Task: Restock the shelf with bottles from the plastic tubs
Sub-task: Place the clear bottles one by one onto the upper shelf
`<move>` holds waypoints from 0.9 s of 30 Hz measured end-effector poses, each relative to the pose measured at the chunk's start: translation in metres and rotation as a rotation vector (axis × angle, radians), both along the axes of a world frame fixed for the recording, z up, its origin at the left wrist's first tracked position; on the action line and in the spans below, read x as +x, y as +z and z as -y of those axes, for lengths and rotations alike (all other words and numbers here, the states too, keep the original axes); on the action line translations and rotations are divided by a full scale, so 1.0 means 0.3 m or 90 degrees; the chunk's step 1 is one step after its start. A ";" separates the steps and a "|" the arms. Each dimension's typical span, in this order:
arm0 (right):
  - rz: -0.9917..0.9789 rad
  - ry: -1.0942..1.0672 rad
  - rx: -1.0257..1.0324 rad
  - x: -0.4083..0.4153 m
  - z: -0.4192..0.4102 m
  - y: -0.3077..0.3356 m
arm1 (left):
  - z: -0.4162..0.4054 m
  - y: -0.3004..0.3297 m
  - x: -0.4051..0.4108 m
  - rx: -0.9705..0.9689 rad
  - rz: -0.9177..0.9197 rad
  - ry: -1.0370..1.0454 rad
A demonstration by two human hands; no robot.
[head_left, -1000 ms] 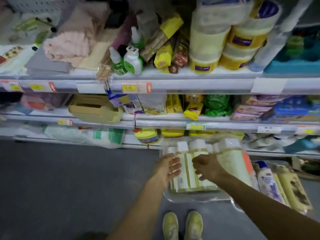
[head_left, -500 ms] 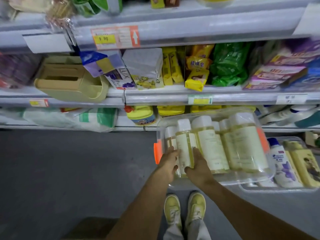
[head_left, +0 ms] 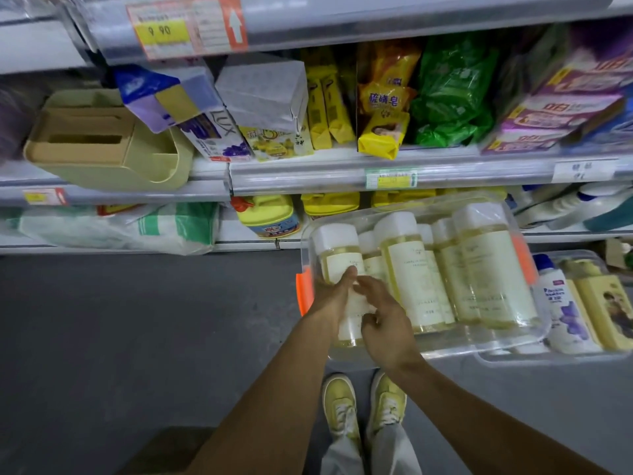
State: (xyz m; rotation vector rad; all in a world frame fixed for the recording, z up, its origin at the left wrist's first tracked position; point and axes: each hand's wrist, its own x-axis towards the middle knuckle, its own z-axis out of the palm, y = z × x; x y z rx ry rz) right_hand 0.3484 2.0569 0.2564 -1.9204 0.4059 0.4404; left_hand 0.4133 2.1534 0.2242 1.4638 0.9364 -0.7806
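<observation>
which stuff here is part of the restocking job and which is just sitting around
Part of the job:
- clear tub
- leftmost bottle, held by left hand and right hand
- second tub

Just lying about:
- beige organiser
- green packets
- yellow jar

Clear plastic tub [head_left: 527, 341] with orange handles, holding white-capped bottles [head_left: 407, 269] of pale yellow liquid, lying side by side, caps toward the shelf [head_left: 308, 181]. Leftmost bottle [head_left: 334, 255] is gripped. A second tub [head_left: 582, 358], just right, holds assorted bottles.
</observation>
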 end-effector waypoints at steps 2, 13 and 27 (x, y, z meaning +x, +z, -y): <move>-0.042 -0.077 0.015 0.021 0.020 -0.025 | 0.003 -0.087 -0.013 0.017 0.018 -0.006; -0.210 -0.054 0.101 0.051 0.071 -0.030 | -0.011 -0.003 -0.021 -0.084 -0.032 -0.005; -0.200 0.018 0.225 0.168 0.203 0.532 | -0.013 0.564 0.031 -0.281 0.101 -0.029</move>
